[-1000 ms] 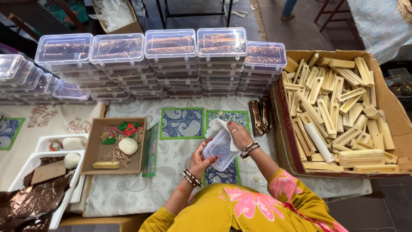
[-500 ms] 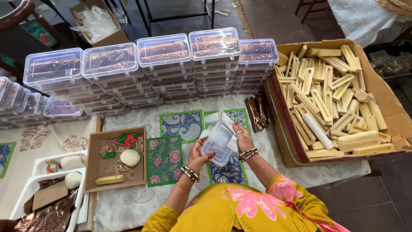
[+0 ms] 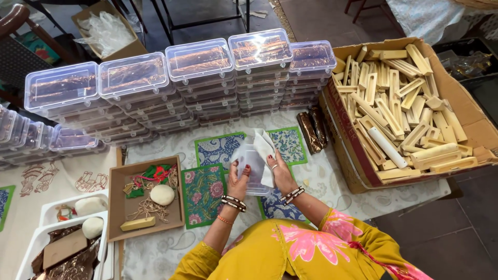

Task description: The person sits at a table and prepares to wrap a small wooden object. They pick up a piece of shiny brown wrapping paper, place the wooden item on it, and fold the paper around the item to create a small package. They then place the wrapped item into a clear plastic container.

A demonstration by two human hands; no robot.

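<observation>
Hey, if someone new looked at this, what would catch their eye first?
Stacks of lidded clear plastic boxes holding coppery wrapped sticks run across the back. At right, a cardboard carton brims with pale wooden pieces. In the middle, the left hand and right hand hold a clear box with white cloth.

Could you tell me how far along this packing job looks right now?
Done: rows of stacked lidded clear boxes holding brown wrapped sticks. In hand: the left hand and right hand hold one clear box with a white cloth over the patterned mats. Left: a full cardboard box of wooden pieces and two brown packets lying loose.
</observation>
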